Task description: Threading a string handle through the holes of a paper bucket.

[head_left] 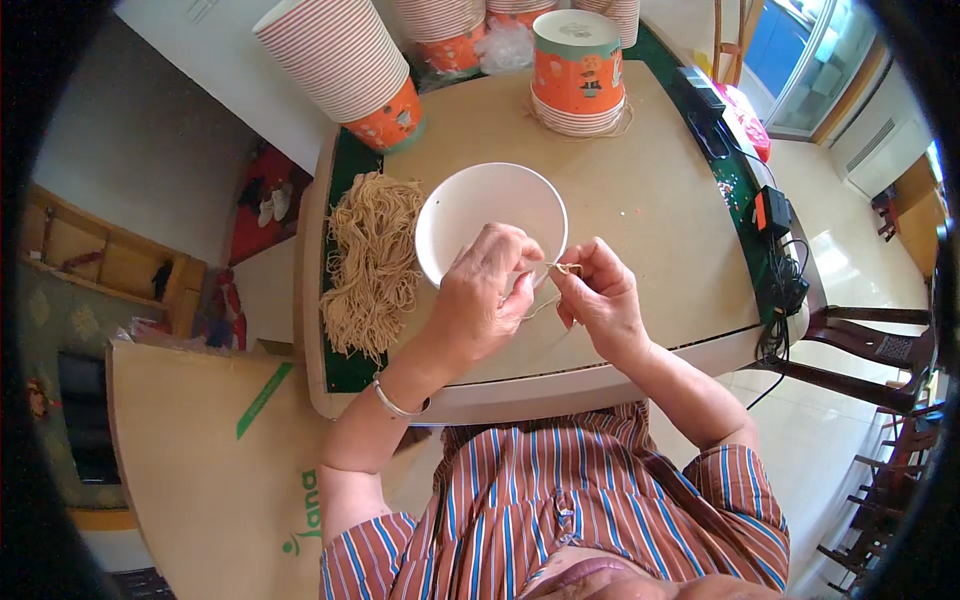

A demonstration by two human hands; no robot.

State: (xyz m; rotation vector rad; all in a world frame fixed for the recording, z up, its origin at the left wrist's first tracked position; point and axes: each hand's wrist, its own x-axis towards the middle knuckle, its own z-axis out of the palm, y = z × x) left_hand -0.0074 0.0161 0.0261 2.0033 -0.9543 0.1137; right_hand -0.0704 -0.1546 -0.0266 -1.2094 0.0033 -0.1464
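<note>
My left hand (485, 290) and my right hand (603, 303) meet at the near right rim of a white bowl (455, 205). Both are closed, fingertips pinched on a thin beige string (566, 267). A small loop of it shows at the right fingertips, and a loose length hangs below between the hands. Whether it is knotted there I cannot tell. A bracelet (400, 402) circles my left wrist. Left of the bowl lies a thick bundle of similar beige strings (370, 265).
Orange-and-green paper buckets (578, 70) stand upside down at the table's back, string around their base. A tall leaning bucket stack (345, 70) rises at the back left. Black adapters and cables (780, 250) line the right edge. A large cardboard box (200, 440) sits left of me.
</note>
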